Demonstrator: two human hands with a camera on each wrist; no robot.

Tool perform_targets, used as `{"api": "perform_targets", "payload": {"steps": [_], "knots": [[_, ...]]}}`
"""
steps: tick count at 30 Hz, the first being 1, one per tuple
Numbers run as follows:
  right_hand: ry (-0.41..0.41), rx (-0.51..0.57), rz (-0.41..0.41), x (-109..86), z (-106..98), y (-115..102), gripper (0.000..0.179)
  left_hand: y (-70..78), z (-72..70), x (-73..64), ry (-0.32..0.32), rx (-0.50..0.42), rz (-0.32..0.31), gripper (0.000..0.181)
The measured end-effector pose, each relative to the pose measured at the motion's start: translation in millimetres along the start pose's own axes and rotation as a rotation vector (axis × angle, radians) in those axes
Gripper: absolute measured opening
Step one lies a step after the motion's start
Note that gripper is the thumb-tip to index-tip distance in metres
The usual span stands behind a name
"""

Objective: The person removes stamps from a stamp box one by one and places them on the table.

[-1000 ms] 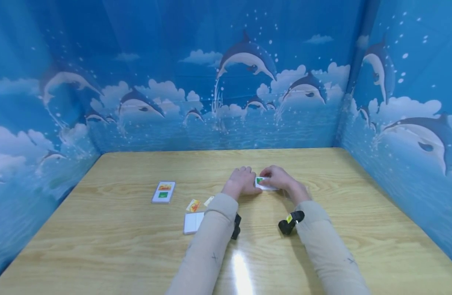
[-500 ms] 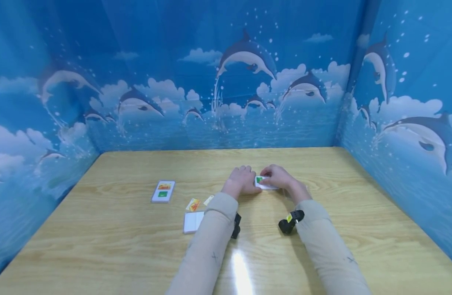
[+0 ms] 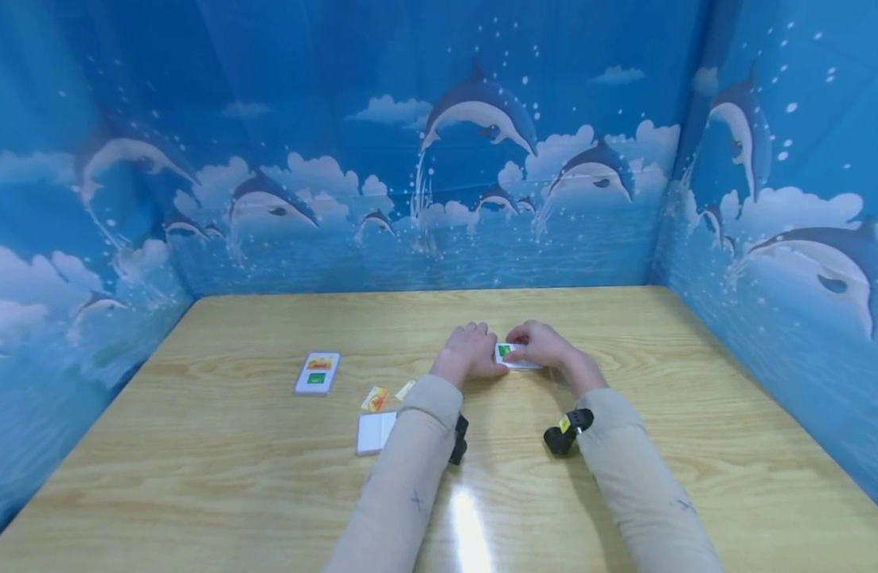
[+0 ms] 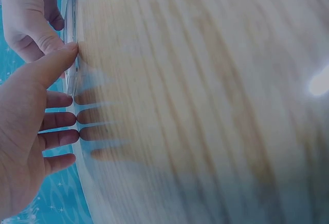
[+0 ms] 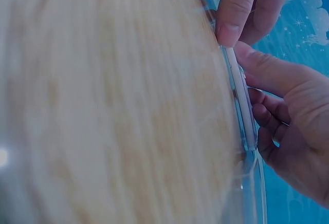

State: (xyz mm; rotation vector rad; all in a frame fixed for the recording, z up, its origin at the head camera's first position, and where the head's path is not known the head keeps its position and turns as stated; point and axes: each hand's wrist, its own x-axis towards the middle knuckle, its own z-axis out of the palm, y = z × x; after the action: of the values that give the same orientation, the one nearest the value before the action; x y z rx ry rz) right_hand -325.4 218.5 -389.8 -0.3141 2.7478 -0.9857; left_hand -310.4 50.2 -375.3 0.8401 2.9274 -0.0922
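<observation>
A white, clear-edged card case (image 3: pixel 524 365) lies flat on the table between my hands, a small green card (image 3: pixel 504 350) on its left end. My left hand (image 3: pixel 473 351) rests at that end. In the left wrist view its fingers (image 4: pixel 57 139) are straight, tips on the table, and the thumb touches the case's near edge. My right hand (image 3: pixel 546 348) reaches over the case from the right, thumb and forefinger pinching at the green card. The right wrist view shows its other fingers (image 5: pixel 270 118) curled behind the case, seen edge-on; the card itself is hidden there.
Farther left lies another white case (image 3: pixel 317 373) with an orange and a green card. An orange card (image 3: pixel 376 399), a pale card (image 3: pixel 405 389) and a white case (image 3: pixel 376 433) lie by my left forearm, partly covered. A clear plastic piece (image 5: pixel 252 188) sits beside the right hand.
Both hands stay at the case with almost no movement. The right wrist and its camera have shifted very slightly to the right.
</observation>
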Motion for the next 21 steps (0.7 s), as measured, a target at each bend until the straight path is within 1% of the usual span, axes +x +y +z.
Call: {"api": "perform_targets", "payload": {"steps": [11,21], "knots": [[0.006,0.01,0.017,-1.5,0.6,2.1,0.036,0.3,1.4,1.4,-0.01,0.021,-0.008,0.065],[0.021,0.001,-0.005,0.9,0.8,2.6,0.032,0.2,1.1,2.1,-0.015,0.025,-0.012,0.066]]}}
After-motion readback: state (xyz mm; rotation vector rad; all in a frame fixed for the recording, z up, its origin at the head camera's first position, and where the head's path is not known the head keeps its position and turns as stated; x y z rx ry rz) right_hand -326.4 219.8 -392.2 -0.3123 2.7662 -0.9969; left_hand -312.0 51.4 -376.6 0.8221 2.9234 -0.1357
